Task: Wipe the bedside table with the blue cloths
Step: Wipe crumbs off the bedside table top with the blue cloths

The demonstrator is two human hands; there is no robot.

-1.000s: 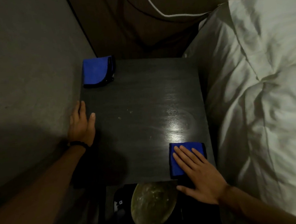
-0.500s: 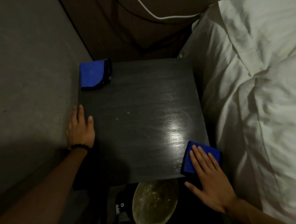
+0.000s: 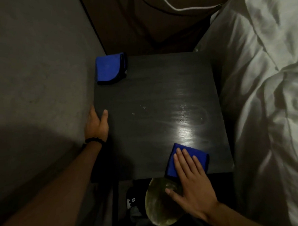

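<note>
While the right hand [image 3: 191, 183] presses flat, fingers straight & close together, on a folded blue cloth [image 3: 172, 163] at the near-right corner of the bedside table [image 3: 152, 88], the left hand [image 3: 96, 126] braces the table's left edge w/ thumb on top; whether its other fingers curl round the edge can't be told. Step in hand looks like the wipe itself, prob. early: pale specks [image 3: 141, 108] sit mid-top & the 2nd blue cloth [image 3: 108, 69] lies folded at the far-left corner. Next move likely needs a sweep left/forward over the specks w/ even pressure, cloth kept off the front edge.

Dim, soft picture; glare on tabletop [image 3: 185, 130].
</note>
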